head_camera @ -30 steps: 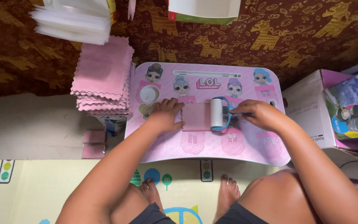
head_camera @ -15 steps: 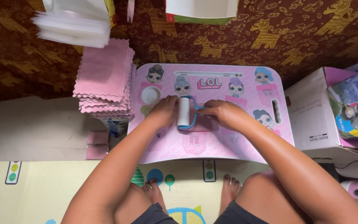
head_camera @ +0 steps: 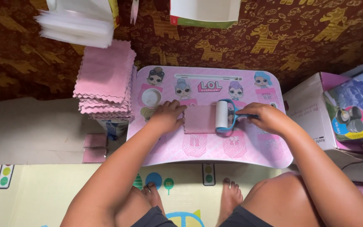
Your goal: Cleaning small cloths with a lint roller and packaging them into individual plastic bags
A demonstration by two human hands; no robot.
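Observation:
A small pink cloth [head_camera: 199, 119] lies flat on a pink lap table [head_camera: 248, 147] printed with cartoon dolls. My left hand [head_camera: 167, 115] presses down on the cloth's left edge, fingers spread. My right hand [head_camera: 262, 117] grips the blue handle of a lint roller [head_camera: 222, 115]. Its white roll rests on the cloth's right edge.
A tall stack of pink cloths [head_camera: 104, 80] stands left of the table, with a pile of clear bags [head_camera: 75, 27] behind it. Two wrapped pink cloths [head_camera: 95, 147] lie on the floor. Cardboard boxes [head_camera: 311, 109] sit to the right. My bare feet [head_camera: 230, 195] rest below on a play mat.
The roller has travelled from the cloth's left side, next to my left hand, back to its right edge. The cloth is uncovered again. My left hand stayed in place.

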